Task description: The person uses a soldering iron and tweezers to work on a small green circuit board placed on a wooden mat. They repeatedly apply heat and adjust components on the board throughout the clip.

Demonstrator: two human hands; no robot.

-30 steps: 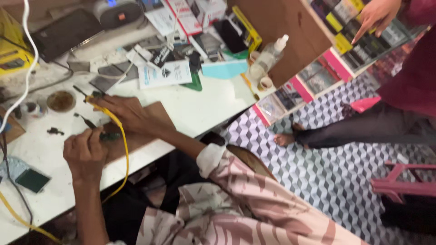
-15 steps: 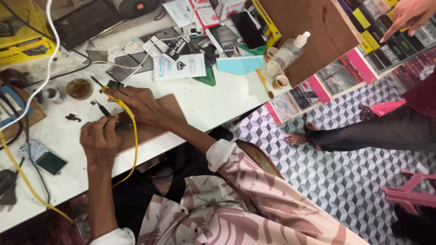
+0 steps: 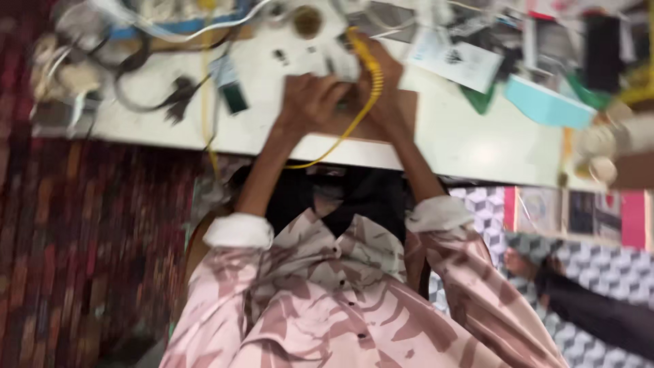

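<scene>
The view is blurred. Both my hands rest close together on a brown board (image 3: 407,109) at the front of a white table (image 3: 463,140). My left hand (image 3: 310,102) is curled, fingers down, over a small dark part that the blur mostly hides. My right hand (image 3: 390,85) is closed around a thin tool whose yellow cable (image 3: 372,73) runs over its back and loops down past the table edge. My pink patterned shirt sleeves fill the lower part of the frame.
Black cables (image 3: 157,95), a small dark screen part (image 3: 234,97) and a round tin (image 3: 306,20) lie left of my hands. A white leaflet (image 3: 456,60) and a teal box (image 3: 545,102) lie to the right. Another person's foot (image 3: 524,262) rests on the patterned floor.
The view has swung, so the table now runs across the top and a red carpet shows at the left. My hands stay together on the board with the yellow-corded tool.
</scene>
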